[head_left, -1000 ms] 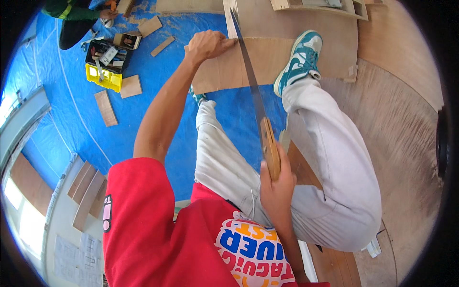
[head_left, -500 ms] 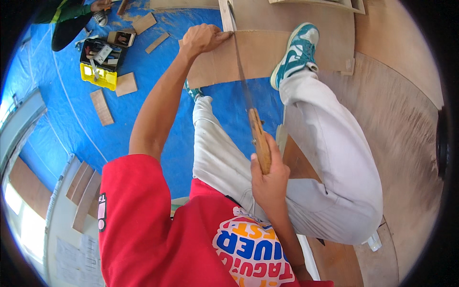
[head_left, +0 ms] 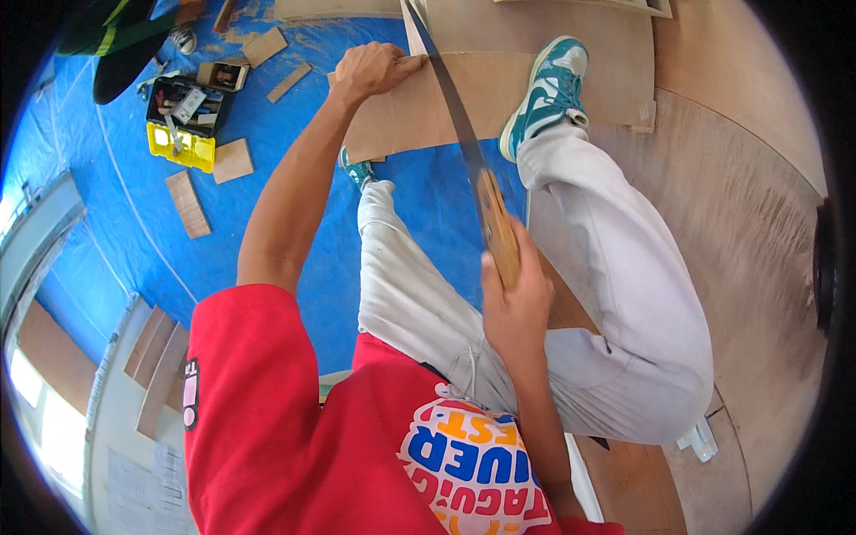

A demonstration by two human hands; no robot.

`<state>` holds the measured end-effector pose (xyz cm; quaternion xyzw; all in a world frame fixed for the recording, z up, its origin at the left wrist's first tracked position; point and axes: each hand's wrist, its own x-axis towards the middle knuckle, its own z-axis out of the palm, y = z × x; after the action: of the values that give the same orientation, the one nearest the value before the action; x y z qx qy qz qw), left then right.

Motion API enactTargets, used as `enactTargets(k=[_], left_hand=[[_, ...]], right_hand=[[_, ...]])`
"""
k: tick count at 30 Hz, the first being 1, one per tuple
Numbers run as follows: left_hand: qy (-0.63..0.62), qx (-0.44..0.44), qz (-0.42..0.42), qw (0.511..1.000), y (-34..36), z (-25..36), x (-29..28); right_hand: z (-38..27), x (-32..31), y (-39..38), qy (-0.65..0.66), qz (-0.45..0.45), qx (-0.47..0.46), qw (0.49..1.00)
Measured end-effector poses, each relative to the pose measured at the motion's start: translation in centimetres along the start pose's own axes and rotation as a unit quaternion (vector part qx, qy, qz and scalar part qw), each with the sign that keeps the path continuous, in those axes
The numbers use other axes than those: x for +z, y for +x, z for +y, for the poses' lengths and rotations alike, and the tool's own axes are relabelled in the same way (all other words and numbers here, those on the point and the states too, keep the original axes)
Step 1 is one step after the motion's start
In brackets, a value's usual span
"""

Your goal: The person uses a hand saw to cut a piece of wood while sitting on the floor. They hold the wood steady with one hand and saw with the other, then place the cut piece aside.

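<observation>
My right hand (head_left: pixel 519 299) is closed around the wooden handle of a handsaw (head_left: pixel 462 125). The long dark blade slants up and left, crossing a sheet of plywood (head_left: pixel 401 111) near a cut line. At the sheet's far edge my left hand (head_left: pixel 378 69) grips the wood with curled fingers, its thumb close beside the blade. My raised foot in a green and white sneaker (head_left: pixel 548 89) presses on the right part of the sheet. The other sneaker (head_left: pixel 357 169) is below, partly under the sheet's near edge. The blade's far tip runs out at the top of the picture.
A blue tarp (head_left: pixel 267 178) covers the floor. Left of my arm is a black and yellow toolbox (head_left: pixel 183 147) with tools inside, among wood offcuts (head_left: pixel 187 203). Another person's dark sleeve (head_left: pixel 129 40) shows at upper left. Large plywood panels (head_left: pixel 713 205) stand at right.
The saw handle and my right hand have moved forward and slightly right. More of the blade's flat side shows, and its tip reaches farther past the sheet. My left hand stays in place.
</observation>
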<state>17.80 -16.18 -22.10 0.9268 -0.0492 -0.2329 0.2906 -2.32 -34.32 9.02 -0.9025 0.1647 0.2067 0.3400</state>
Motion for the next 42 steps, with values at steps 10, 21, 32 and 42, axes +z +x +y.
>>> enactTargets(k=[10, 21, 32, 42], left_hand=[[0.019, -0.003, -0.002, 1.000, 0.3, 0.1, -0.1], [0.012, 0.008, -0.006, 1.000, 0.0, -0.2, 0.1], [0.021, 0.002, 0.014, 1.000, 0.1, -0.4, 0.6], [0.018, 0.015, -0.021, 1.000, -0.1, 0.0, -0.4]], right_hand=[[0.3, 0.6, 0.0, 0.001, -0.019, 0.070, 0.997], [0.0, 0.9, -2.8, 0.012, -0.021, 0.060, 0.998], [0.4, -1.2, -1.8, -0.028, -0.009, 0.030, 0.999], [0.6, 6.5, 13.3, 0.011, 0.031, -0.055, 0.998]])
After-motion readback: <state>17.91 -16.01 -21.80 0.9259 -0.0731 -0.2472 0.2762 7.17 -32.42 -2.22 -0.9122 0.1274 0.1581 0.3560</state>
